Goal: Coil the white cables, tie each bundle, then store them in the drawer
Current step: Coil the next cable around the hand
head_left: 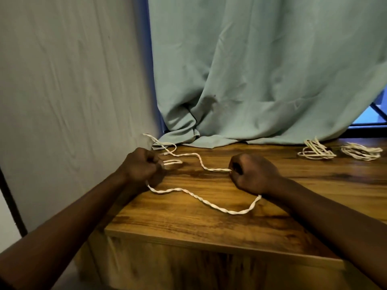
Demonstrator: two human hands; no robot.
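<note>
Light, limp and twisted, the white cable (201,198) sprawls mid-frame on the table (209,231). It will likely sag rather than hold a loop, so take it close beside each fist. The left hand (142,166) has its grip closed round short folded loops; the right hand (253,174) is fisted on a farther stretch. The tail runs upper left to the curtain (251,70), where it may snag. Two coiled bundles (316,151) sit upper right, possibly tied; bare wood lies between.

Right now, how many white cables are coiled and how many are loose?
Coiled bundles: 2
Loose cable: 1, gripped by the left hand and the right hand
Total: 3
</note>
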